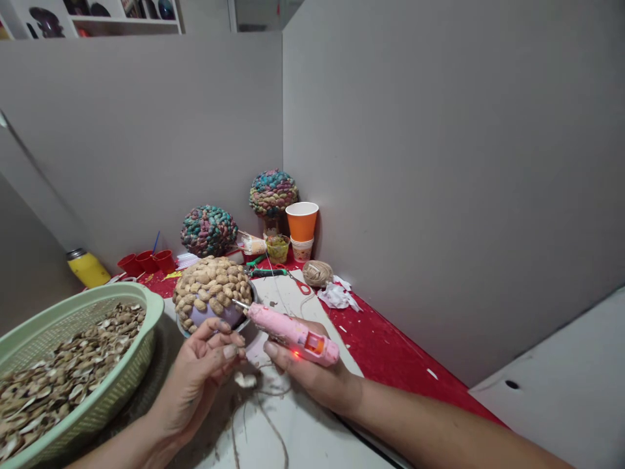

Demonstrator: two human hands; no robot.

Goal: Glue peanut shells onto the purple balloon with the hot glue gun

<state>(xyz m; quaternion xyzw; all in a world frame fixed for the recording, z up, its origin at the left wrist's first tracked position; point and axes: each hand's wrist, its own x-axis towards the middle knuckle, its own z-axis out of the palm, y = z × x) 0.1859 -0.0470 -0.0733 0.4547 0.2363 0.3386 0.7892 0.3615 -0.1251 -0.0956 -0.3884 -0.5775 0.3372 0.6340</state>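
A pink hot glue gun is gripped in my right hand, its red light glowing. Its metal nozzle points left, at or very near the peanut-covered ball. Tan peanut shells cover the top of this ball, while lilac surface shows low on the front; it rests in a grey bowl. Just in front of the ball is my left hand, thumb and fingers pinched together; whatever they hold, if anything, I cannot make out. Below the hands lie a blurred pale scrap and loose twine.
A green basket of shells stands at left. Behind are a yellow bottle, red cups, two colourful shell-covered balls, an orange cup, green-handled pliers, red scissors and a twine ball. Grey partitions enclose the table.
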